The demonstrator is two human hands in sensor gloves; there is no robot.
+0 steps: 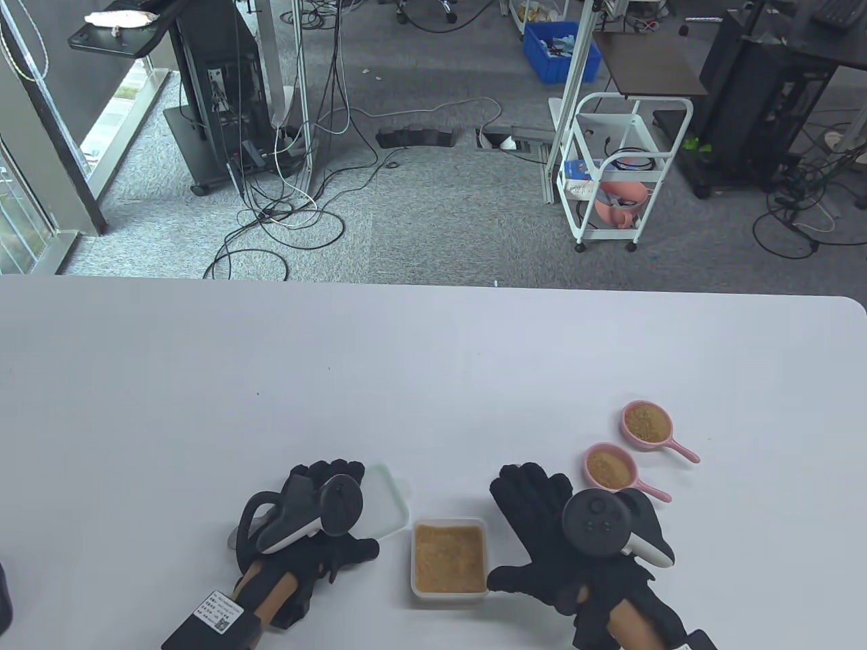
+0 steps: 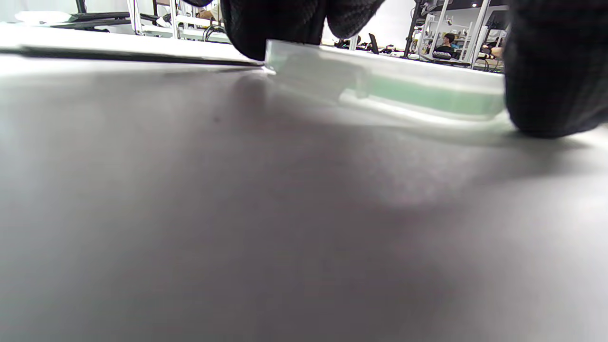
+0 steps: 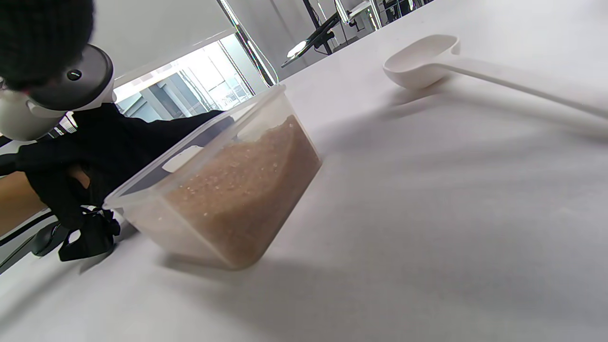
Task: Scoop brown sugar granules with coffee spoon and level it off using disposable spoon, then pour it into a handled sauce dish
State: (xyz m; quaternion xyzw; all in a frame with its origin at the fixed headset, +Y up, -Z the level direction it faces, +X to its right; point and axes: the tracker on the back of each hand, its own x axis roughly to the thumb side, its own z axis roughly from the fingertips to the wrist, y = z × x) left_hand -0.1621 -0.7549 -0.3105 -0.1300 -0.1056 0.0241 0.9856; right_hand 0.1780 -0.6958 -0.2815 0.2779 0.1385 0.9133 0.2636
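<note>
Left hand (image 1: 318,521) hides the lid (image 1: 383,501) — only 1 edge shows.

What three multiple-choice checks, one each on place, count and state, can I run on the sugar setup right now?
1. Where does the sugar container stand?
A. between the two hands
B. beyond the pink dishes
C. at the table's far edge

2. How many pink handled sauce dishes are on the table?
A. one
B. two
C. four

3. What state is the sugar container in?
A. lidded
B. open and holding brown sugar
C. open and empty

Answers: 1 A, it sits between the left hand and the right hand. 2 B, a near dish and a far dish. 3 B, sugar shows in the open top, and the lid lies by the left hand.
</note>
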